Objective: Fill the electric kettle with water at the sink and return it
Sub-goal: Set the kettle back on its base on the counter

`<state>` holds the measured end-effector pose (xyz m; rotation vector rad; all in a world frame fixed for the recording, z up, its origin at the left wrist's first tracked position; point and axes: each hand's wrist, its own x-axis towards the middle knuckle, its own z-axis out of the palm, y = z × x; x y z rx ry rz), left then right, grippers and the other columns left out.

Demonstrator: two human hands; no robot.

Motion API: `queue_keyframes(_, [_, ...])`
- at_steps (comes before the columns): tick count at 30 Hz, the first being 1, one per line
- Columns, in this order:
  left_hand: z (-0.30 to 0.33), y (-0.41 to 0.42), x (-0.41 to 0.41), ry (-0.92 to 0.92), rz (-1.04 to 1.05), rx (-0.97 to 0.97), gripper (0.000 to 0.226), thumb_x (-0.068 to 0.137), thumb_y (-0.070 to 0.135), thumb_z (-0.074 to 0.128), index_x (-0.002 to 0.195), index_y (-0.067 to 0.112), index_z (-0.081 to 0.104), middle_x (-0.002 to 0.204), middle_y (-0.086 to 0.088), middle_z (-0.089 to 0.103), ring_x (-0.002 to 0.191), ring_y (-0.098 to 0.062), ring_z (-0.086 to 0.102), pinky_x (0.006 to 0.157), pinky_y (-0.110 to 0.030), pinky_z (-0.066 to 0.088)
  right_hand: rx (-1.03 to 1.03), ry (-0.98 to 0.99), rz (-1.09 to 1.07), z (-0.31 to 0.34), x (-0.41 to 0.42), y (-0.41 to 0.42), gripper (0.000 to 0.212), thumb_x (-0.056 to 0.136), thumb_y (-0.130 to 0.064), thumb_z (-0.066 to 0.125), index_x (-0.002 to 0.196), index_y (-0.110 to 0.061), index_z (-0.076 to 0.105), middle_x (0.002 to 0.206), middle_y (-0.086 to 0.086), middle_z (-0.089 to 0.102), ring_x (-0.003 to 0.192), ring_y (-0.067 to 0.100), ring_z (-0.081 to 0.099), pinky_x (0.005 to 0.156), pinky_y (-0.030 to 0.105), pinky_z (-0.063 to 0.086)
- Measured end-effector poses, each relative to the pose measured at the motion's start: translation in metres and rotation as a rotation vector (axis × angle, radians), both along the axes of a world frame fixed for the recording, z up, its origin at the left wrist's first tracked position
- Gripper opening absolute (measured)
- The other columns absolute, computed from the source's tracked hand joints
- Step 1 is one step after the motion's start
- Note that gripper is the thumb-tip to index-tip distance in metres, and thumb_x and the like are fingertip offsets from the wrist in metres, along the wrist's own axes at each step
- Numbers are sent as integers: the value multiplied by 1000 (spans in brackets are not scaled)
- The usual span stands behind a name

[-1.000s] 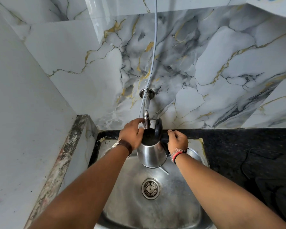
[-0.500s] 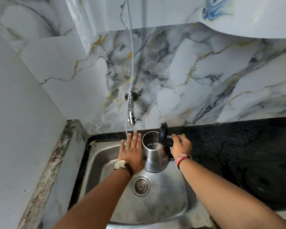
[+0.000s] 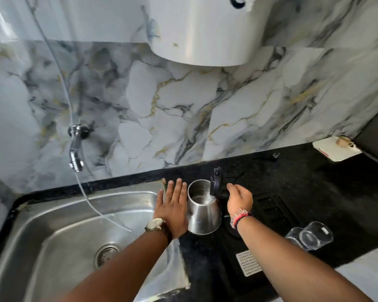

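My right hand (image 3: 239,200) curls around the kettle's (image 3: 203,211) handle side, though I cannot tell whether it truly grips. My left hand (image 3: 172,205) lies flat and open against the kettle's left wall. The kettle stands upright, lid (image 3: 216,184) flipped up, water inside, on the black counter (image 3: 292,188) just right of the sink (image 3: 74,225). Two glasses (image 3: 310,236) lie right of the kettle.

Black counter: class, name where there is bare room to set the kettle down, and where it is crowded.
Bare counter lies behind the kettle, between the marble wall and the white board. Another bare patch lies in front of the kettle, between the sink rim and the perforated mat. It is crowded to the right, at the glasses.
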<state>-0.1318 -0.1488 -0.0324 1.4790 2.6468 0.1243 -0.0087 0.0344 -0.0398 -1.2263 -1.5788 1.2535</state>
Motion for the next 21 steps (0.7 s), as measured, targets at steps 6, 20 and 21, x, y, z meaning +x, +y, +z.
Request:
queue_keyframes(6, [-11,92,87,-38,62,-34,93,91,33,41,157,12,-21,164,-5,-29,152,-28,-24,124,-52,-6,8,-17,30,-11,76,96,55,89,-22,68,46,-16,35,39,-10,30,47,14,30,53,35,29])
queue_keyframes(20, [-22,174,153,-88,228,-162,98,95,39,45,152,12,-31,159,-4,-38,149,-25,-31,124,-49,-11,-132,7,181,-48,123,175,55,91,-20,67,50,-18,31,41,-12,28,47,8,26,54,35,25])
queue_keyframes(21, [-23,173,155,-75,233,-173,99,94,37,45,151,13,-32,159,-4,-37,149,-25,-31,123,-49,-11,-117,11,194,-45,124,173,56,92,-18,67,50,-19,30,41,-12,29,46,8,26,53,35,25])
